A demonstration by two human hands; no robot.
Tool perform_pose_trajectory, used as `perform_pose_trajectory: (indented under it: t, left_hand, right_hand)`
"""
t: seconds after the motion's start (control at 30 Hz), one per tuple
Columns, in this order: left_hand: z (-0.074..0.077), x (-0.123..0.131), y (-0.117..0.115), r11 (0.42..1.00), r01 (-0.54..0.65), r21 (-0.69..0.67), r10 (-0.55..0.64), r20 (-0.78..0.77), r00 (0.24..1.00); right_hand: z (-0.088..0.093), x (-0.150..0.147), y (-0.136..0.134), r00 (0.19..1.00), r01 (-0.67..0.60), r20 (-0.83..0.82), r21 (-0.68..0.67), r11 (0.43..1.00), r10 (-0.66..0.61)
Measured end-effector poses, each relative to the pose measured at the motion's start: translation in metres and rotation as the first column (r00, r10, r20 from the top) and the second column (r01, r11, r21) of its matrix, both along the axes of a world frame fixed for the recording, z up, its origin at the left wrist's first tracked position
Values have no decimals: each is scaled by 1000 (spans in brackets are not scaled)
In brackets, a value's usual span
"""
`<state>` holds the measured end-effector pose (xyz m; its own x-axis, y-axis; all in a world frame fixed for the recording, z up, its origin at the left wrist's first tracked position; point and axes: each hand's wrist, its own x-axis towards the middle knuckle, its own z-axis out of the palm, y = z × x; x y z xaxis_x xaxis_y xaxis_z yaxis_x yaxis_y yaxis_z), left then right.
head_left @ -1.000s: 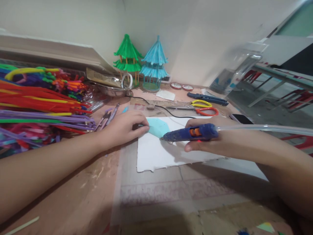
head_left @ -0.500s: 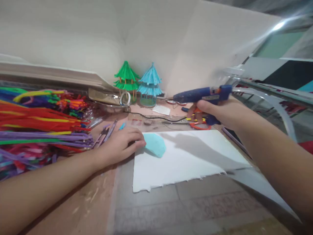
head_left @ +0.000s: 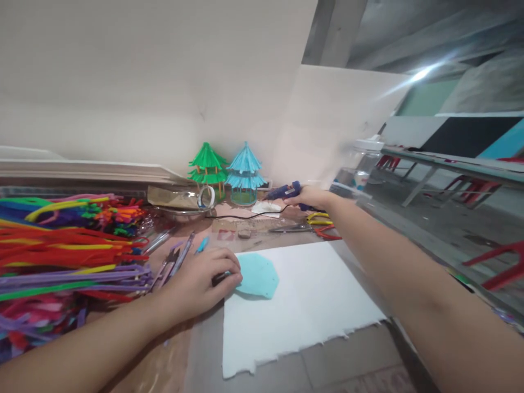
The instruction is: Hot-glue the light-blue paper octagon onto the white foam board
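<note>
My left hand [head_left: 200, 281] rests on the table with its fingers curled and pressed on the left edge of a light blue hexagon-shaped piece [head_left: 257, 275]. That piece lies on a white sheet [head_left: 303, 305]. My right hand [head_left: 309, 197] is stretched far out to the back of the table, closed round a blue glue gun [head_left: 282, 191] whose nozzle points left, close to a small white paper [head_left: 266, 207]. Beside it stand a green pagoda model [head_left: 207, 169] and a blue pagoda model [head_left: 244, 173].
A big heap of coloured pipe cleaners [head_left: 61, 245] fills the left side. Yellow-handled and red-handled tools [head_left: 323, 225] lie behind the sheet, a black cord [head_left: 241, 216] runs across, and a metal bowl [head_left: 180, 207] sits at the back. A clear plastic jar [head_left: 360, 164] stands on the right.
My right hand has carried the glue gun away from the blue piece to the back of the table. My left hand stays on the piece. The view has tilted up.
</note>
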<state>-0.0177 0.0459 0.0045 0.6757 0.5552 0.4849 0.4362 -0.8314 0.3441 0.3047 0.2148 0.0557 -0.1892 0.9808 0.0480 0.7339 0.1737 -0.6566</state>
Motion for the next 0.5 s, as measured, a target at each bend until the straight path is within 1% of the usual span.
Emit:
perform_pose_trajectory:
  t: [0.07, 0.17, 0.33, 0.43, 0.5]
  left_hand:
    - [0, 0, 0, 1000, 4, 7, -4, -2, 1000]
    - [0, 1, -1, 1000, 2, 23, -2, 1, 1000]
    - [1, 0, -1, 1000, -5, 31, 5, -10, 1000]
    - [0, 0, 0, 999, -9, 44, 10, -24, 1000]
    - [0, 0, 0, 999, -5, 44, 6, -36, 999]
  right_hand:
    - [-10, 1, -2, 998, 13, 59, 6, 1000, -13]
    - [-15, 3, -5, 987, 33, 155, 33, 999, -37]
    - [-6, 7, -13, 945, 41, 321, 86, 995, -67]
    - [-1, 7, -24, 893, 56, 435, 154, 986, -119]
    - [0, 7, -37, 845, 61, 509, 212, 975, -163]
